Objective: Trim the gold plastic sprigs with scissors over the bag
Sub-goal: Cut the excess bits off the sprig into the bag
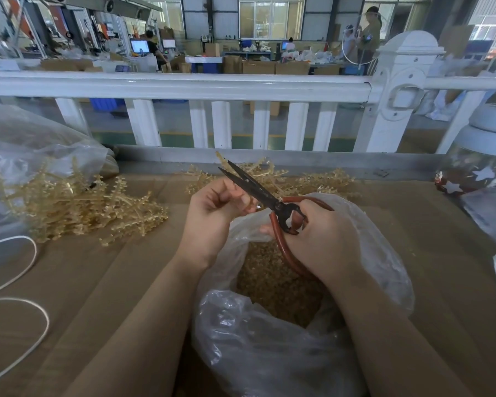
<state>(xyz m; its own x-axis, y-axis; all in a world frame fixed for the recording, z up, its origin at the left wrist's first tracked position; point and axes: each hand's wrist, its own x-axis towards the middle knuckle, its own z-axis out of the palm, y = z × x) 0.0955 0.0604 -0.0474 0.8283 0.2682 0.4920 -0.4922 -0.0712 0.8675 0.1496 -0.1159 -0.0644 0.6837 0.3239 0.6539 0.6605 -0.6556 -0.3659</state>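
While blades gape, right hand (324,239) fingers curled through red-handled scissors (258,193), left hand (215,216) fingers curled, pinching gold sprig (248,206), above open bag (269,339), loose sprigs (78,207) on desk (103,282).

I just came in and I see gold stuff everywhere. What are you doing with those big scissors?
A person is trimming gold plastic sprigs. The right hand grips the red-handled scissors, blades slightly apart, while the left hand pinches a small sprig piece by the blades. Below, an open plastic bag holds the cut bits. Piles of sprigs wait on the table.
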